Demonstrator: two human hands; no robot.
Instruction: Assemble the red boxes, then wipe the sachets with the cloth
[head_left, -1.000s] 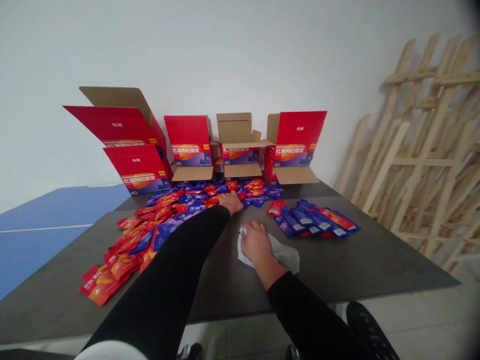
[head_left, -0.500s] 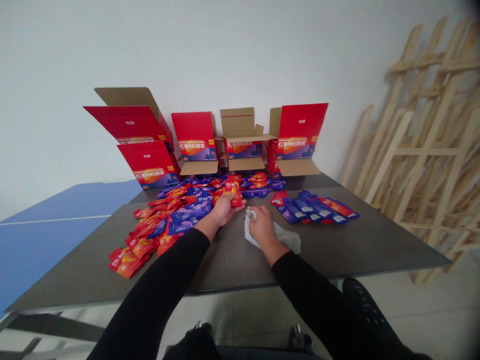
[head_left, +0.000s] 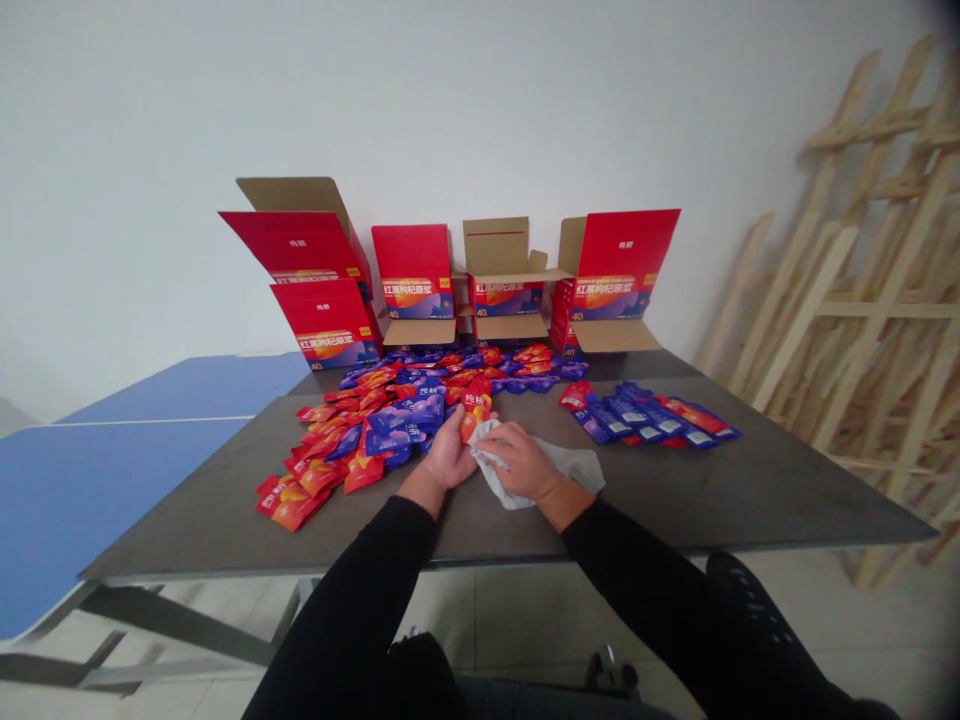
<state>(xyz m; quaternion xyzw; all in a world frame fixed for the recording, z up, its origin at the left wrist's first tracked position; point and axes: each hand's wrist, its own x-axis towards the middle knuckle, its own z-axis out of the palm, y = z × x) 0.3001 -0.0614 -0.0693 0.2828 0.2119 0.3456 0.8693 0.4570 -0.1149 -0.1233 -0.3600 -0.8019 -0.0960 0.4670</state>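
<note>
My left hand [head_left: 450, 452] is closed on a red pouch [head_left: 476, 402] with an orange print, held upright over the table. In my right hand [head_left: 523, 460] is a pale grey cloth [head_left: 574, 465], bunched at the fingers and pressed against the pouch's lower part; its loose end trails to the right. To the left and behind my left hand lies a heap of red pouches [head_left: 300, 492] and purple pouches [head_left: 409, 412]. On the right, overlapping purple and red pouches [head_left: 645, 413] lie in a flat group.
Red cartons stand along the table's back: a stacked pair [head_left: 330, 320] at left, then more open ones [head_left: 412, 270], the last at right [head_left: 611, 280]. A blue table-tennis table [head_left: 150, 440] adjoins the dark table [head_left: 420, 530]. Wooden frames [head_left: 862, 310] lean at right.
My right hand has brought the cloth up and left against the red pouch. My left hand has drawn the pouch slightly nearer. The whole view has shifted a little.
</note>
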